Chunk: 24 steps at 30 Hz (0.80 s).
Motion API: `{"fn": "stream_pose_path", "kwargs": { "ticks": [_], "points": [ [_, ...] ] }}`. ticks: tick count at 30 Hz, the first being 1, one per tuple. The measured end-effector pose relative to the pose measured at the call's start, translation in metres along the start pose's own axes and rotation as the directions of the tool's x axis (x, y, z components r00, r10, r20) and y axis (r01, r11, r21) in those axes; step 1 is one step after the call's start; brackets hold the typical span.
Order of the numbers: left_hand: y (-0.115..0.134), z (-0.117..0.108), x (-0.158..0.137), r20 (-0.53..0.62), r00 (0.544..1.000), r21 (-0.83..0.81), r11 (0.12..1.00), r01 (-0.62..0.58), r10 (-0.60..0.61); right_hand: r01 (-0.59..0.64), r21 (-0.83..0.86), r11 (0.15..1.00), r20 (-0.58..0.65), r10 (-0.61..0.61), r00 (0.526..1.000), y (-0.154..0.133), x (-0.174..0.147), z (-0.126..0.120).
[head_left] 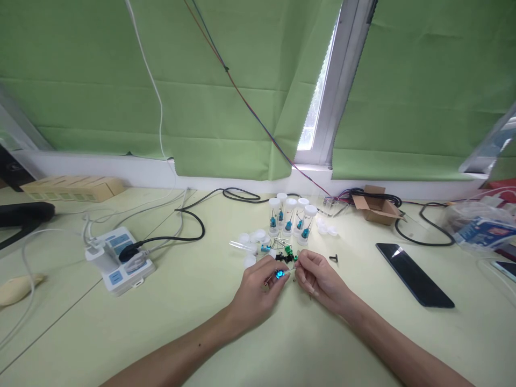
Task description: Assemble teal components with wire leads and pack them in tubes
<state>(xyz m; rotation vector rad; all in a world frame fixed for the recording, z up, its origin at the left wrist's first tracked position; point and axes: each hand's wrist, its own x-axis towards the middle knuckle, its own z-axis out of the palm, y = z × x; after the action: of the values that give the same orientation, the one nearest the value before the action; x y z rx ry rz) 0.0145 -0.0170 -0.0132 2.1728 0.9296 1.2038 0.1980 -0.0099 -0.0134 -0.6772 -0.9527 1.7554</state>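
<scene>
My left hand [258, 285] is closed around a small shiny blue piece [279, 274] with a thin metal rod running from it. My right hand [320, 277] is pinched at the right end of that rod; what lies between its fingertips is too small to make out. Just beyond both hands lie small black parts [284, 258], green parts [288, 250] and a blue part [265, 248] among thin metal pins. Several clear tubes [307, 226] with white caps stand behind them, each with a blue piece and thin rod inside.
Loose white caps [258, 236] lie left of the tubes, others [327, 228] to the right. A black T-shaped part [334, 258] and a phone [415, 274] are at right. A power strip [121, 258] with cables sits left. An opened cardboard box [375, 207] stands at the back.
</scene>
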Motion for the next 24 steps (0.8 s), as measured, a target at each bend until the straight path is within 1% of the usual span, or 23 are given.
{"fn": "stream_pose_path", "kwargs": {
  "ticks": [12, 21, 24],
  "points": [
    [0.0017, -0.001, 0.0007, 0.002, 0.998, 0.016, 0.998, -0.06, 0.06, -0.029, 0.021, 0.999, -0.007, 0.029, 1.0, -0.0027, 0.0004, 0.0028],
    [0.0004, -0.0002, 0.0011, -0.017, 0.998, -0.01, 0.998, -0.056, 0.056, -0.04, 0.016, 0.999, -0.033, 0.04, 0.999, -0.0032, -0.0003, 0.0047],
    [-0.0005, 0.0007, 0.0011, -0.027, 1.0, -0.04, 0.999, -0.015, 0.014, -0.02, 0.003, 1.0, -0.028, 0.02, 0.999, -0.0039, -0.0002, 0.0058]
  ]
}}
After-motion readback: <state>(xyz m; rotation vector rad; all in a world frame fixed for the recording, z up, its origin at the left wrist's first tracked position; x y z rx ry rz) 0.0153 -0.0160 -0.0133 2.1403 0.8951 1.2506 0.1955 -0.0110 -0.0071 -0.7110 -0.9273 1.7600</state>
